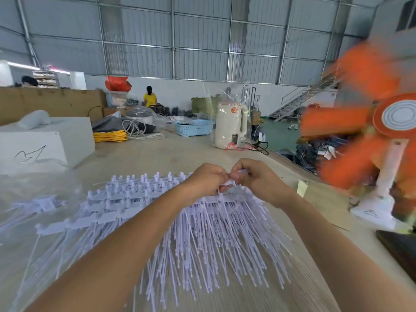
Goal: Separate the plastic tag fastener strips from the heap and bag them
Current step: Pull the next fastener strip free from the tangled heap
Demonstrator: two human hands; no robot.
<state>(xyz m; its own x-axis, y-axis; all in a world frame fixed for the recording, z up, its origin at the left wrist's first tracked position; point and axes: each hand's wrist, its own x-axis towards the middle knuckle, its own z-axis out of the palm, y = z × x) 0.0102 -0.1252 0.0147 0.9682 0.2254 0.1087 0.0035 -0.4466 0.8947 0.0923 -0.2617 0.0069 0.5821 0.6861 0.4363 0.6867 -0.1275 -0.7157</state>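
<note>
A wide heap of white plastic tag fastener strips [139, 206] lies across the table in front of me, bars at the far side and thin tails fanned towards me. My left hand [206, 179] and my right hand [256, 179] meet over the heap's far right end. Both pinch the top of one fastener strip [227, 184] there with curled fingers. A smaller loose cluster of fasteners [45, 203] lies to the left. Clear plastic film [27, 194] covers the table's left part; I cannot tell whether it is a bag.
A spinning orange desk fan [380, 140] on a white stand is close at the right. Further back stand a white electric kettle [229, 126] in clear wrap, a blue basket [193, 127], a white box [47, 145] and yellow cord [110, 136]. A dark object [398, 246] lies at the right edge.
</note>
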